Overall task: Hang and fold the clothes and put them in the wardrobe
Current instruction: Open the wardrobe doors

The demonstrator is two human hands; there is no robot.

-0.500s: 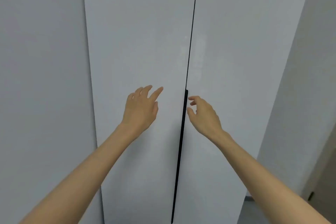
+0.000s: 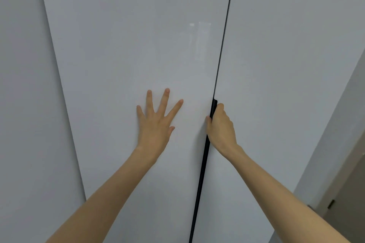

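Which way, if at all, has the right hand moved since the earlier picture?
Yes. The right hand went left onto the handle: before it hung just right of it, now its fingers curl round it.

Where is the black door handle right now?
Head view, right of centre: the black handle runs down the seam between the two doors, its top gripped by the right hand.

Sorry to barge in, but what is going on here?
A person stands at a white wardrobe whose doors look shut. The left hand presses flat, fingers spread, on the left door. The right hand grips the black handle strip at the seam between the doors.
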